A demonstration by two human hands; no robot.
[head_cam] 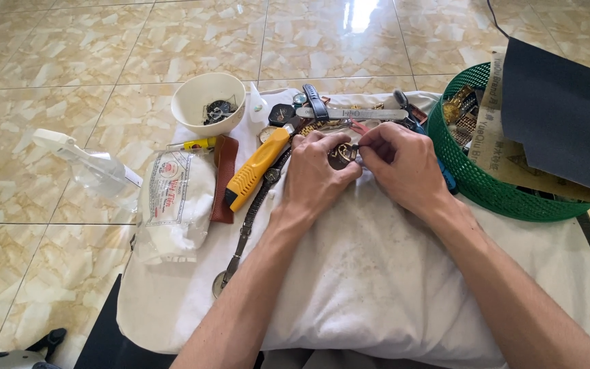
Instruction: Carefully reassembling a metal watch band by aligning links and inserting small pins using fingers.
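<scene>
Both hands meet over the far part of a white cloth-covered cushion (377, 273) that lies on a tiled floor (69, 48). The left hand (315, 174) is closed on a small round watch case (341, 156), pinched between thumb and fingers. The right hand (401, 164) is closed too, its fingertips (363, 145) pressed against the edge of the same case; whether they hold a small tool cannot be told. The case sits between the two hands, just above the cloth.

Just left of the left hand lies a yellow-handled tool (257, 167), tilted, with a dark watch strap (247, 225) running beside it toward the near edge. Further left are a brown leather strip (224, 178), a white printed bag (172, 205) and a clear spray bottle (90, 167) on the floor. A white bowl (207, 102) with dark small parts stands beyond the yellow tool. Behind the hands lie several watches and a metal ruler-like bar (356, 113). To the right stands a green mesh basket (479, 181), holding metal watch bands and covered by sheets of sandpaper (554, 116).
</scene>
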